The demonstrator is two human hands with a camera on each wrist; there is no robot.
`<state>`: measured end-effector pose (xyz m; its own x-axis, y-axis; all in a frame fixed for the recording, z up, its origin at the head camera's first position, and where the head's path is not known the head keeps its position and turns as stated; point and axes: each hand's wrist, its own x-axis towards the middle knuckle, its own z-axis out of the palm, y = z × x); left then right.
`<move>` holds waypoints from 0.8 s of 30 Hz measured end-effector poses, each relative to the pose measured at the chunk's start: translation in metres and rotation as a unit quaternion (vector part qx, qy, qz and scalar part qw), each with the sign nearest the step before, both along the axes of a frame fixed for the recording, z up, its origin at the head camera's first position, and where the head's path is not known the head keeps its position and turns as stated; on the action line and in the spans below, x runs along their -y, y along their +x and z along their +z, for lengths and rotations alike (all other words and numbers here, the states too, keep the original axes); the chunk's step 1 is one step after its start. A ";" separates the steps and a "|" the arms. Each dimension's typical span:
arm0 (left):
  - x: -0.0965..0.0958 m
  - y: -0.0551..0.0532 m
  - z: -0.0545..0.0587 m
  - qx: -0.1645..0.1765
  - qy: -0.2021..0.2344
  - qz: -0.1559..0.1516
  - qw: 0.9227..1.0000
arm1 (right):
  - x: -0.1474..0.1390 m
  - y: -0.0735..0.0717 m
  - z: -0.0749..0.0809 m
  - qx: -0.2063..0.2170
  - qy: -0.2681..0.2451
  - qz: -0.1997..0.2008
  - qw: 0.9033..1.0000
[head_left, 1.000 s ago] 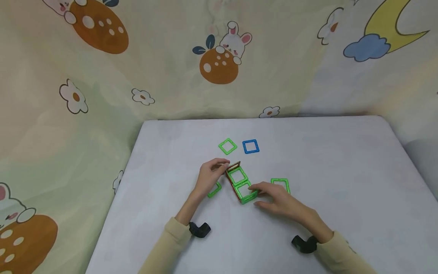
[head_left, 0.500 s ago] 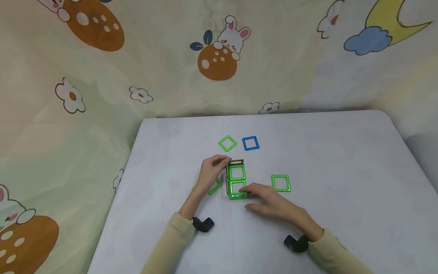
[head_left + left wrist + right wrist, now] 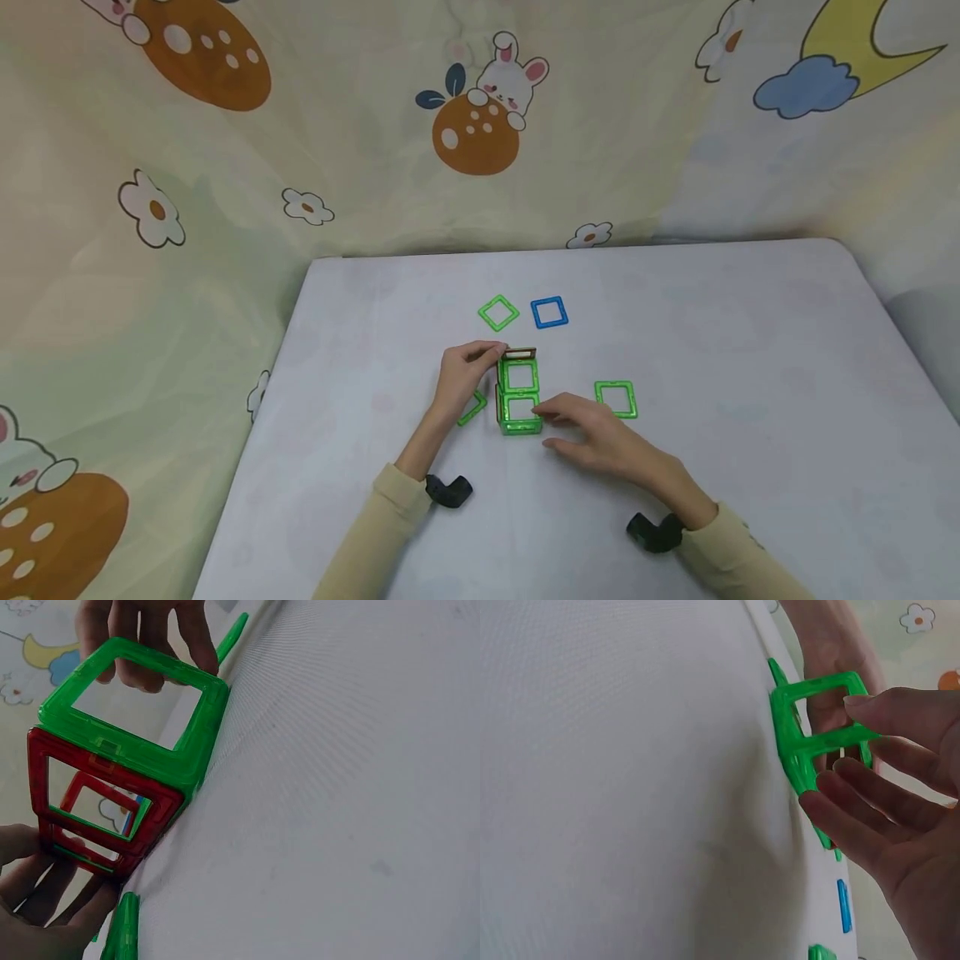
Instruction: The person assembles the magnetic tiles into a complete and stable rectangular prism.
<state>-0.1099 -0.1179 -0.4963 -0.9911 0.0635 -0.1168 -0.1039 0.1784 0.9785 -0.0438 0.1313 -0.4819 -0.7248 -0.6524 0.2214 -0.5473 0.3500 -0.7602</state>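
A small structure of magnetic tiles stands mid-table: two green tiles [image 3: 521, 377] side by side, red tiles [image 3: 90, 796] upright along the left, another red tile [image 3: 519, 354] across the far end and a green tile [image 3: 135, 709] upright at the near end. My left hand [image 3: 461, 375] pinches the red tiles at the far left corner. Over the near right corner, my right hand [image 3: 600, 433] has its fingers spread and loosely bent; a fingertip [image 3: 537, 409] meets or nearly meets the green edge, while the thumb stays apart in the head view.
Loose on the white table [image 3: 750, 350] lie a green tile [image 3: 498, 312] and a blue tile [image 3: 549, 312] beyond the structure. Another green tile [image 3: 616, 400] is at its right, and a green tile [image 3: 472, 408] lies partly behind my left hand.
The structure has turned from slanting to nearly straight and shifted slightly left, both hands following. In the last half second my right hand has drawn back slightly to the right.
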 end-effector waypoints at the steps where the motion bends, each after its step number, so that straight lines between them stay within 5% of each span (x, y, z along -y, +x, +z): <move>1: 0.000 0.000 0.000 0.000 -0.002 0.000 1.000 | -0.003 0.000 0.000 -0.007 -0.001 -0.007 1.000; 15: 0.000 -0.003 0.001 -0.003 -0.026 -0.005 1.000 | -0.045 -0.013 0.000 -0.145 0.048 -0.114 0.982; 19: 0.001 -0.005 0.000 -0.004 -0.024 -0.006 1.000 | -0.052 -0.017 0.003 -0.131 0.087 -0.124 0.980; 24: 0.002 -0.005 0.000 -0.002 -0.019 -0.009 1.000 | -0.057 -0.018 0.009 -0.052 0.150 -0.139 0.977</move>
<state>-0.1152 -0.1201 -0.4958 -0.9904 0.0770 -0.1147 -0.0957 0.2164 0.9716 -0.0620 0.1886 -0.4728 -0.8672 -0.4799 0.1330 -0.4682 0.6948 -0.5459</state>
